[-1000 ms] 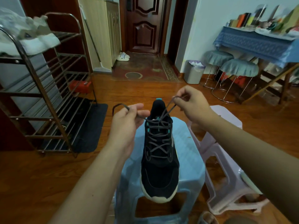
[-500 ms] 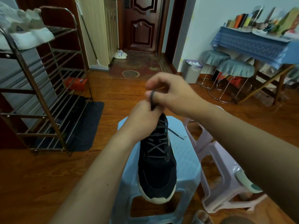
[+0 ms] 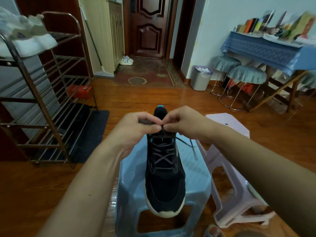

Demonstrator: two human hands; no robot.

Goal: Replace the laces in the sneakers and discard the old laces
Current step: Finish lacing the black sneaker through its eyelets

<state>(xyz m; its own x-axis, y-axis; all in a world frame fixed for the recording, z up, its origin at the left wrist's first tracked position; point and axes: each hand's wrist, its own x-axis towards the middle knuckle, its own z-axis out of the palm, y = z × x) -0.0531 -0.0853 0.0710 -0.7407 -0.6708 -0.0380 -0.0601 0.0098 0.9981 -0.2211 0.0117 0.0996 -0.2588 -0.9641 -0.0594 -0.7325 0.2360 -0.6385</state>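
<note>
Head view: the left hand (image 3: 138,127) is curling its fingers and pinching a loop of the dark grey shoelace (image 3: 162,157) between thumb and forefinger. The right hand (image 3: 183,123) is pinching the same lace just beside it, the 2 thumb tips nearly touching above the tongue of the shoe. The lace is running in crossed rows down the front of the black suede sneaker with a cream sole and teal eyelet trim (image 3: 165,182), and 1 loose end is trailing off to the right of the shoe. The sneaker is sitting upright on the pale blue plastic stool (image 3: 196,183), toe toward the camera and overhanging the near edge. A pale pink plastic stool (image 3: 229,190) is standing just beside the blue one, on its right. A brown metal shoe rack (image 3: 42,106) is standing well apart at left, and a grey waste bin (image 3: 200,79) is standing against the far wall.
</note>
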